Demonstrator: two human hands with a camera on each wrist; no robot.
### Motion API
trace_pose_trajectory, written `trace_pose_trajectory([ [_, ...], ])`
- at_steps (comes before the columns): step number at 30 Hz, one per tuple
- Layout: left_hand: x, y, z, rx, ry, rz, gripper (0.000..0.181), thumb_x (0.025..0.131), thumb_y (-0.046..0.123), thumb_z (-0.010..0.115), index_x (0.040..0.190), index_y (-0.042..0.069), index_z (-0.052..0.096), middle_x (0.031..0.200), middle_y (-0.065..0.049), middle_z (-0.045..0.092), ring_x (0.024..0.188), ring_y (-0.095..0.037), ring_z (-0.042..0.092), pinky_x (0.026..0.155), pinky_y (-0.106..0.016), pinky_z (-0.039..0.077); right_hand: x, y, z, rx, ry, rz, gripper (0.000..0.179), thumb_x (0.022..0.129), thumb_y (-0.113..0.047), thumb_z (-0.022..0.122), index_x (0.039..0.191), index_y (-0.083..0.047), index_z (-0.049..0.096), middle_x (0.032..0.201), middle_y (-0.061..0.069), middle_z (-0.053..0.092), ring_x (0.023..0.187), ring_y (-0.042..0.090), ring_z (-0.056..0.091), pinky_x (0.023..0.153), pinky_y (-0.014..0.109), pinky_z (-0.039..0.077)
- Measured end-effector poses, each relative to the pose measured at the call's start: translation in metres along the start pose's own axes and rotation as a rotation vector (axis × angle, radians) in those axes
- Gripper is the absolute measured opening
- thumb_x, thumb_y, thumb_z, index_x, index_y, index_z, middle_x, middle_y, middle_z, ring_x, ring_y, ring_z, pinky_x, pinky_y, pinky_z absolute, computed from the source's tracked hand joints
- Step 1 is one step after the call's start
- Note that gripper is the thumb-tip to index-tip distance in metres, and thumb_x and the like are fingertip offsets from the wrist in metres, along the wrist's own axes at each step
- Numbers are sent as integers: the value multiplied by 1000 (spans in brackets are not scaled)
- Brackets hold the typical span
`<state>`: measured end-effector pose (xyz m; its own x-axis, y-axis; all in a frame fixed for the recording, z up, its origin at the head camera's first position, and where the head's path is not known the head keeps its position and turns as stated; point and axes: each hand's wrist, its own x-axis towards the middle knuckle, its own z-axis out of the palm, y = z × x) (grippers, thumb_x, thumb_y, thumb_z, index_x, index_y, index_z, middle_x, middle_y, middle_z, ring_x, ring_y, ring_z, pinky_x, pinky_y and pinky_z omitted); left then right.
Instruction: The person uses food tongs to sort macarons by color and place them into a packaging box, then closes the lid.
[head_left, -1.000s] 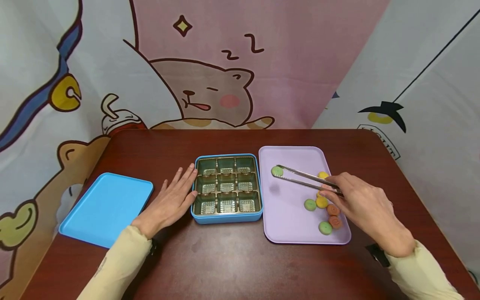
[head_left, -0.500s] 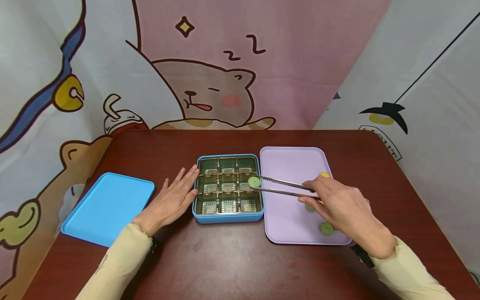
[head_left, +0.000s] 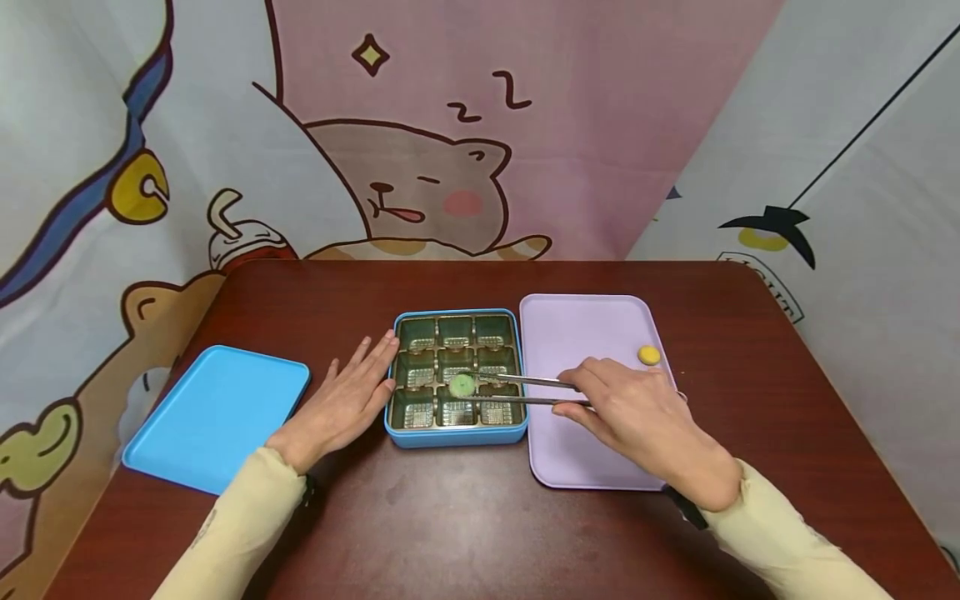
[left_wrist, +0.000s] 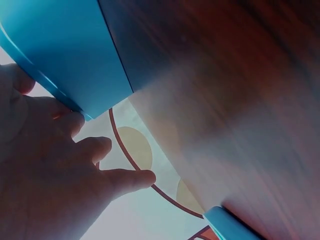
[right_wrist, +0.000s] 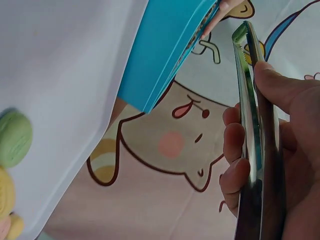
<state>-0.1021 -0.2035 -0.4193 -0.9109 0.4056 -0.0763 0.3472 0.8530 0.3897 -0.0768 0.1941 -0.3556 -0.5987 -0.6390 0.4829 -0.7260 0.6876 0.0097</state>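
Note:
My right hand (head_left: 637, 421) grips metal tongs (head_left: 536, 401) between thumb and fingers. Pinched in their tips is a green macaron (head_left: 462, 386), which in the head view overlaps the middle column of a blue box (head_left: 456, 438). That box has a gold insert (head_left: 437, 387) divided into several compartments, and no other macaron shows in it. Against the box's left side, my left hand (head_left: 337, 408) lies with its fingers straight. The right wrist view shows the tongs (right_wrist: 272, 170) raised, with the green macaron (right_wrist: 240, 33) at their tips.
A lavender tray (head_left: 585, 325) stands right beside the box. On it, a yellow macaron (head_left: 648, 356) shows, and the right hand hides others; the right wrist view shows another green macaron (right_wrist: 15, 137) there. A blue lid (head_left: 217, 417) lies at the left on the table (head_left: 442, 533).
My right hand has carried the green macaron in the tongs leftward, from above the lavender tray to over the middle of the box. My left hand stays at the box's side.

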Motion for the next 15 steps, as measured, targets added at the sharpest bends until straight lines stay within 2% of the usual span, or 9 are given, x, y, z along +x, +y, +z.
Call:
trace_pose_trajectory([
  [3,0,-1,0,-2,-2,-4,63,114,35,37,168,16,11,174,0,6,159,-37,7,117,-75,11,4,-5,3,-9,-22,-4,39,97,-52,65,106,-15,73,84,-7,65,68,8,61,41,25,35],
  [5,-1,0,0,-3,-1,-6,63,114,35,37,168,15,11,174,-1,7,159,-37,7,116,-75,12,7,-8,4,-2,-53,-6,36,95,-49,71,106,-15,73,83,-8,63,68,7,58,43,23,34],
  [10,0,1,1,-17,1,-4,63,114,34,37,168,15,11,174,-1,6,159,-37,7,116,-75,13,11,-12,6,8,-128,-31,34,94,-42,76,109,-12,73,86,-7,62,71,7,56,55,24,48],
  [15,1,2,2,-22,7,-4,63,114,34,37,168,15,12,174,0,6,159,-37,8,116,-75,13,16,-15,8,0,-162,-70,33,95,-42,75,110,-12,72,89,-5,61,74,9,58,61,28,54],
])
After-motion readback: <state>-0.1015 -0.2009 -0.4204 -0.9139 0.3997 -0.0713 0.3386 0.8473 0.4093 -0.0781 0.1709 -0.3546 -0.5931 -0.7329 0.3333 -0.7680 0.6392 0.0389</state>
